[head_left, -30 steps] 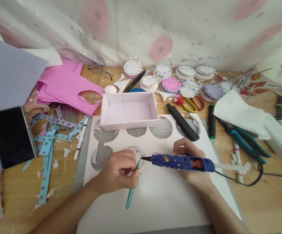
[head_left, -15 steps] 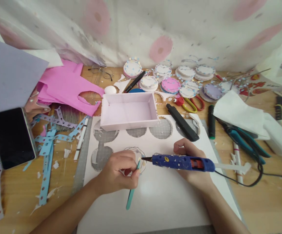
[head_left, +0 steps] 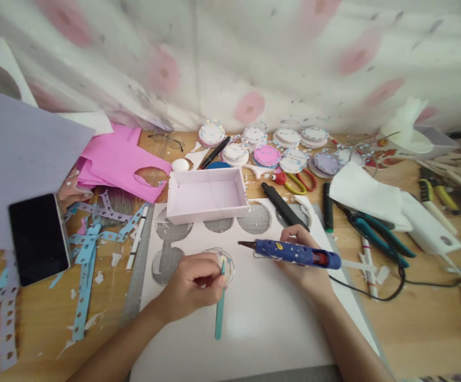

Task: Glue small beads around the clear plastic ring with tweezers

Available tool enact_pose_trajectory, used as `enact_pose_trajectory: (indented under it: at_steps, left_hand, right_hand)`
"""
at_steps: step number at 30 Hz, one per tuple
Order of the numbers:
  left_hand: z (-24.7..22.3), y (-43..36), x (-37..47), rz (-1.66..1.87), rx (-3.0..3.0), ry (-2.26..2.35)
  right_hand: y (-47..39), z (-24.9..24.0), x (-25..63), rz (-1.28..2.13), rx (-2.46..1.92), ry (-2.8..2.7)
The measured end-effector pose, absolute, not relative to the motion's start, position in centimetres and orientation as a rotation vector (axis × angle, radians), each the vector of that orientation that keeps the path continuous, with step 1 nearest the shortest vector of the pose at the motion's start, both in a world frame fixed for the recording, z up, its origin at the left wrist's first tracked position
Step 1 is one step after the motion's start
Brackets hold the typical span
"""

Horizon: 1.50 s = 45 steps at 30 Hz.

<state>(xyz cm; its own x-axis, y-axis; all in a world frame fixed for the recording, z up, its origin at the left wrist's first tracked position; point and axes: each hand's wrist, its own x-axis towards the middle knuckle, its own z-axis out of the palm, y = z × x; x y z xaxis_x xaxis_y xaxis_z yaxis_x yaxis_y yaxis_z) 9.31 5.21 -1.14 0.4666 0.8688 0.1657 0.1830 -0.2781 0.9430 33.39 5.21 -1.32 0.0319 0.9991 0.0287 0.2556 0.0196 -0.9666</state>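
My left hand (head_left: 192,286) pinches a pair of teal tweezers (head_left: 219,315), their tip pointing away from me with a tiny pale piece at the end. Under the tip, a thin wire-like ring (head_left: 232,268) lies on a white sheet (head_left: 270,329); my fingers partly cover it. In my right hand (head_left: 307,278) is a blue hot glue gun (head_left: 294,253), its dark nozzle aimed left, a short distance from the tweezers' tip. A glue stick (head_left: 355,265) pokes out of the gun's back end.
A pale pink box (head_left: 208,196) sits on the sheet's far edge, near round cut-outs. Behind it stand several decorated discs (head_left: 267,156). A phone (head_left: 39,239) and paper strips lie left. Pliers (head_left: 381,236), a white cloth (head_left: 365,193) and the gun's cord (head_left: 399,276) occupy the right.
The glue gun has drawn back from the tweezers' tip, leaving a gap. The tweezers now stand straighter, their tip lower over the ring. The camera view has shifted slightly.
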Motion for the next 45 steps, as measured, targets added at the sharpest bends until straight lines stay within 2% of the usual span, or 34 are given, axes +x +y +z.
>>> enact_pose_trajectory:
  at_steps: [5,11,16,20,26,33,36,40,45]
  left_hand:
    - [1.6,5.0,9.4,0.761,1.655,1.061]
    - [3.9,3.7,9.7,0.748,1.539,1.109]
    - [4.4,3.0,9.8,0.748,1.358,1.163]
    - [4.1,2.7,9.6,0.838,1.326,1.2]
    - [3.8,2.1,9.7,0.934,1.363,1.281]
    - [4.8,1.8,13.1,0.901,1.521,1.322]
    - [4.9,1.6,14.3,0.9,1.675,1.313]
    - [4.7,1.8,14.0,0.876,1.882,1.335]
    - [5.0,3.4,10.9,1.059,2.335,1.202]
  right_hand:
    - [4.8,-0.4,34.4,0.993,-1.332,-1.436]
    - [2.0,-1.3,39.5,0.608,-1.417,-1.621]
    - [-0.5,-3.9,43.3,0.134,-1.649,-1.599]
    - [-1.5,-5.8,45.4,0.008,-1.812,-1.677]
    - [-2.0,-3.2,43.5,-0.176,-1.658,-1.717]
    - [-1.5,0.8,32.7,0.165,-0.986,-2.129]
    - [-0.2,0.9,30.0,0.131,-0.834,-2.189]
    - [1.3,0.6,29.4,0.029,-0.722,-2.155]
    - [1.7,-0.7,29.8,0.337,-0.856,-1.784]
